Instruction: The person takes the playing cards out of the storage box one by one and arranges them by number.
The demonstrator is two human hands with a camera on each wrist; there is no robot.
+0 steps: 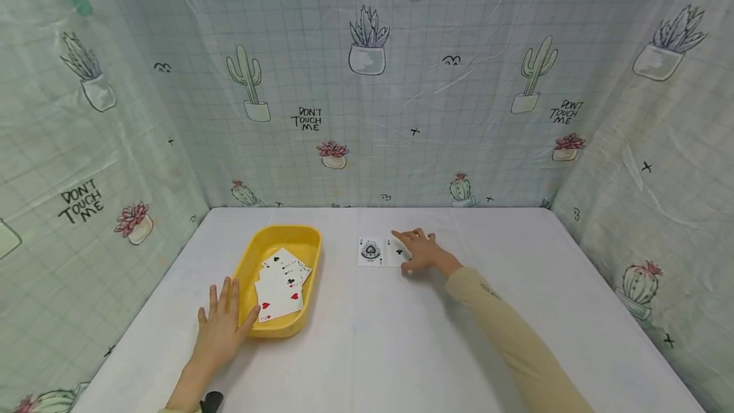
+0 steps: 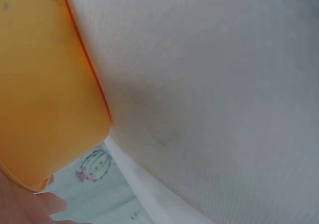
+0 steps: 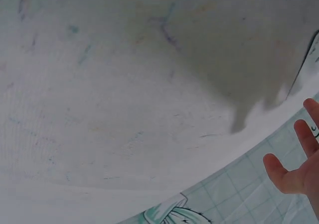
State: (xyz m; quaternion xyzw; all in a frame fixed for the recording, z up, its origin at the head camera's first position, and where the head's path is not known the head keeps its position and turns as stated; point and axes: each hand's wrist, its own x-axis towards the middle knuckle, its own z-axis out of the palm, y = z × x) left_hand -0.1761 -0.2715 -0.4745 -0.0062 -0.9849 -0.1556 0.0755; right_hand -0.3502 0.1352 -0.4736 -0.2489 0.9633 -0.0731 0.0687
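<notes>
Two hands lay flat, fingers straight: the left hand [image 1: 220, 327] touched the smooth yellow tray [image 1: 250, 262] of loose cards [image 1: 282, 284]; farther off, the right hand [image 1: 421, 252] pressed a club card [image 1: 397, 252] beside the spade ace [image 1: 370, 252] on white cloth [image 1: 401, 336].

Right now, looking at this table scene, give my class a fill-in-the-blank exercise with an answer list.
1. The loose playing cards lie in a tray coloured ____.
2. The right hand rests on a card marked with a black ____.
3. Beside it lies the ace of spades, face ____.
4. The hand touching the tray is the ____ hand.

Answers: yellow; club; up; left
</notes>
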